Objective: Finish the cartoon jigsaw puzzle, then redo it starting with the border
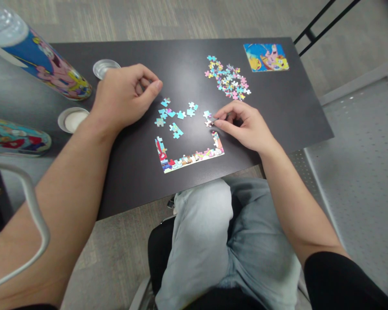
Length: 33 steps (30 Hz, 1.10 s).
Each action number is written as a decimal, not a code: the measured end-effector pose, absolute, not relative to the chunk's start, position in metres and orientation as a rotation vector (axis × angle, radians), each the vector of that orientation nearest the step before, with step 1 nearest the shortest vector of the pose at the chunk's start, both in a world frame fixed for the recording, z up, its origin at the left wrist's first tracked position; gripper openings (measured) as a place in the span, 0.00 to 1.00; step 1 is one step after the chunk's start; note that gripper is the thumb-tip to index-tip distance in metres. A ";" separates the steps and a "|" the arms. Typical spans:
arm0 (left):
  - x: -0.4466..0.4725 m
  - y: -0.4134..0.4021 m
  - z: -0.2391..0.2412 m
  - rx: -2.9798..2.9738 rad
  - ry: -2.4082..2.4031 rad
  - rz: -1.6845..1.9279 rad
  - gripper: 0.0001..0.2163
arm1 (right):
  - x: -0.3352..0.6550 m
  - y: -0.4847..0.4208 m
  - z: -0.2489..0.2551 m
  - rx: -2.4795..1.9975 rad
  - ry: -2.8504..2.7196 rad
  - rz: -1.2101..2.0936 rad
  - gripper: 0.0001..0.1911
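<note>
My right hand (241, 124) pinches a small jigsaw puzzle piece (208, 123) between thumb and forefinger, low over the table. Just above it lies a light blue piece (207, 114). My left hand (126, 94) hovers at the left, fingers curled and closed, with nothing visible in them. Between the hands are several loose blue pieces (181, 115), a few joined together, such as a blue cluster (176, 130). Nearer to me, a U-shaped puzzle border (190, 159) of joined pieces forms the left, bottom and right sides.
A heap of mixed pieces (231, 82) lies farther back on the dark table (132, 185). A cartoon picture card (267, 57) rests at the back right. On the left stand a tall cartoon-printed canister (51, 69), a second canister (17, 135), a clear lid (105, 68) and a round white lid (73, 119).
</note>
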State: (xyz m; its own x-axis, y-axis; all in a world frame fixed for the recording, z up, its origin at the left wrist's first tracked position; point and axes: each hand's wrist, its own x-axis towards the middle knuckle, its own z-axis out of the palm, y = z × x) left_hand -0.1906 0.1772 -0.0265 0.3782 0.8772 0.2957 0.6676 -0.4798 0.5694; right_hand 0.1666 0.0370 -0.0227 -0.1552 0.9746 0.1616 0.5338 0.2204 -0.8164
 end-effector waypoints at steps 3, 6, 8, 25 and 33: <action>-0.191 0.177 -0.025 2.292 1.352 0.811 0.18 | 0.160 0.041 -0.025 -1.433 -1.828 0.679 0.12; -0.190 0.176 -0.024 2.289 1.349 0.799 0.18 | 0.157 0.045 -0.028 -1.401 -1.861 0.627 0.12; -0.190 0.176 -0.024 2.288 1.351 0.795 0.16 | 0.156 0.046 -0.030 -1.377 -1.864 0.623 0.11; -0.190 0.176 -0.025 2.246 1.394 0.781 0.17 | 0.181 0.050 -0.025 -1.351 -1.980 0.739 0.08; -0.190 0.174 -0.022 2.265 1.397 0.749 0.23 | 0.173 0.045 -0.018 -1.381 -1.759 1.006 0.18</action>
